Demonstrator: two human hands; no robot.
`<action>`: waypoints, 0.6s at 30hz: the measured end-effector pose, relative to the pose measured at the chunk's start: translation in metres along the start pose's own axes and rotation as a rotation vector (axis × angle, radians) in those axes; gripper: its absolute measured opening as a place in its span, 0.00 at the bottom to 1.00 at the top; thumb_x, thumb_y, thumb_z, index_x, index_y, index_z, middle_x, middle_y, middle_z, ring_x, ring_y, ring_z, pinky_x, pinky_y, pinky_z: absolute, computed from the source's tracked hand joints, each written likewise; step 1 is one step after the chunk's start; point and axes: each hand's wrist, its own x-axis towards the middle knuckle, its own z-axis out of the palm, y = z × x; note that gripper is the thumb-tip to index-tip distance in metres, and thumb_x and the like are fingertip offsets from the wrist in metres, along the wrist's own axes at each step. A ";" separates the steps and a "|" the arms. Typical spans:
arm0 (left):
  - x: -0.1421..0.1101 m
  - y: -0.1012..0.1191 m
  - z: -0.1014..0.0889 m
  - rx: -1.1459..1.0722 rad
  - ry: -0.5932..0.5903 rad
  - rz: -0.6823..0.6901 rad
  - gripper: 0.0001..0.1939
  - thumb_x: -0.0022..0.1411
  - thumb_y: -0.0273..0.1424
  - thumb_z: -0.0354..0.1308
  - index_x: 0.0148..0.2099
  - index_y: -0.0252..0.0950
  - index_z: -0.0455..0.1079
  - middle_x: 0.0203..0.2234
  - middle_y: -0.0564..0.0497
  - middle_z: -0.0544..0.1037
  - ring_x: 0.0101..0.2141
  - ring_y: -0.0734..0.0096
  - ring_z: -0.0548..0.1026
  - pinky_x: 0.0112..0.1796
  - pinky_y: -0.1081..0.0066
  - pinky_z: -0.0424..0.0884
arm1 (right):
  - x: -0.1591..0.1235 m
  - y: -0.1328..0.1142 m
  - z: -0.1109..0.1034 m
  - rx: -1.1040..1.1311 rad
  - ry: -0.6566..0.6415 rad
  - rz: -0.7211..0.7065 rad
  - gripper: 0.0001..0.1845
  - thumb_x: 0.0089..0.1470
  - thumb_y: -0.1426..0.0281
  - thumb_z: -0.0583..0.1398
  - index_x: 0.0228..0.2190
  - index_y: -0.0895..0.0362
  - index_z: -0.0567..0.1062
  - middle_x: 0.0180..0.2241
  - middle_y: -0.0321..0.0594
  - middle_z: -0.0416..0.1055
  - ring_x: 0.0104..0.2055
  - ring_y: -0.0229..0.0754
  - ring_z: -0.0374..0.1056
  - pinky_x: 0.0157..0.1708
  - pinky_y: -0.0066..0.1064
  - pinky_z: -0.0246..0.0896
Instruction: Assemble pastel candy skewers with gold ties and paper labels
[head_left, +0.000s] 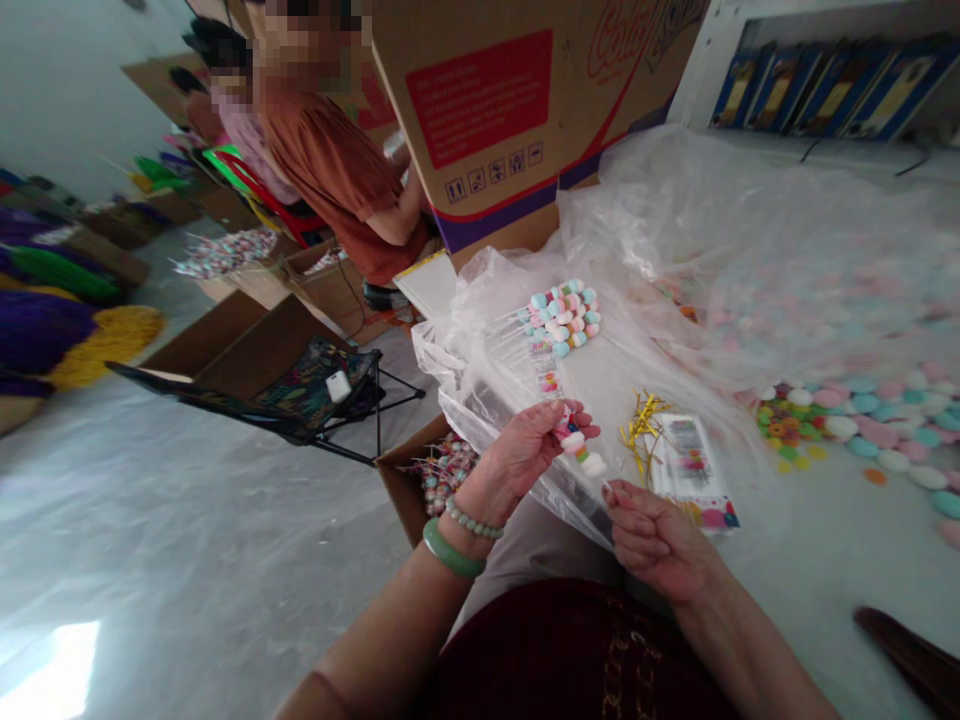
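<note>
A grey-floored workroom (262,570) adjoins a pale table (810,570) where, clock-face from the held candy skewer (592,465), the left hand (525,445) at nine o'clock pinches its candy end and the right hand (652,525) at five grasps its stick; uneven pulling could slide soft pieces loose, and a tight pinch could squash them. Left to right, there are one folding chair (300,390) at nine, one held skewer, one skewer pile (566,315) at twelve and one gold-tie cluster (643,425) at two, both too overlapped for individual counting, and one bag stack (694,470) at three.
</note>
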 end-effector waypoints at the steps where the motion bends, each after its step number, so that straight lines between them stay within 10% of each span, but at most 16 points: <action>1: 0.001 0.000 -0.001 0.001 0.015 -0.009 0.08 0.57 0.28 0.59 0.35 0.26 0.73 0.28 0.44 0.77 0.32 0.66 0.77 0.46 0.60 0.71 | 0.000 -0.001 -0.002 0.031 -0.015 -0.009 0.08 0.46 0.71 0.65 0.26 0.60 0.71 0.11 0.20 0.49 0.11 0.22 0.32 0.10 0.17 0.30; 7: 0.003 -0.003 0.002 -0.024 0.175 -0.030 0.11 0.61 0.29 0.54 0.33 0.26 0.72 0.27 0.45 0.77 0.28 0.69 0.76 0.39 0.64 0.75 | -0.001 -0.003 0.003 -0.136 0.134 -0.113 0.09 0.46 0.67 0.64 0.27 0.58 0.70 0.11 0.20 0.49 0.11 0.24 0.34 0.11 0.20 0.29; 12: 0.009 -0.014 0.004 -0.083 0.304 0.040 0.08 0.60 0.28 0.55 0.31 0.28 0.70 0.24 0.48 0.75 0.26 0.71 0.75 0.38 0.65 0.75 | -0.001 0.007 0.014 -1.025 0.583 -0.513 0.08 0.52 0.64 0.57 0.27 0.56 0.71 0.16 0.31 0.63 0.17 0.33 0.55 0.17 0.25 0.47; 18: 0.012 -0.020 0.005 -0.120 0.320 0.025 0.07 0.60 0.29 0.55 0.32 0.29 0.69 0.25 0.48 0.74 0.27 0.71 0.74 0.39 0.63 0.75 | -0.005 0.011 0.010 -1.938 0.785 -0.976 0.12 0.58 0.70 0.52 0.28 0.56 0.74 0.28 0.41 0.69 0.27 0.38 0.63 0.27 0.30 0.52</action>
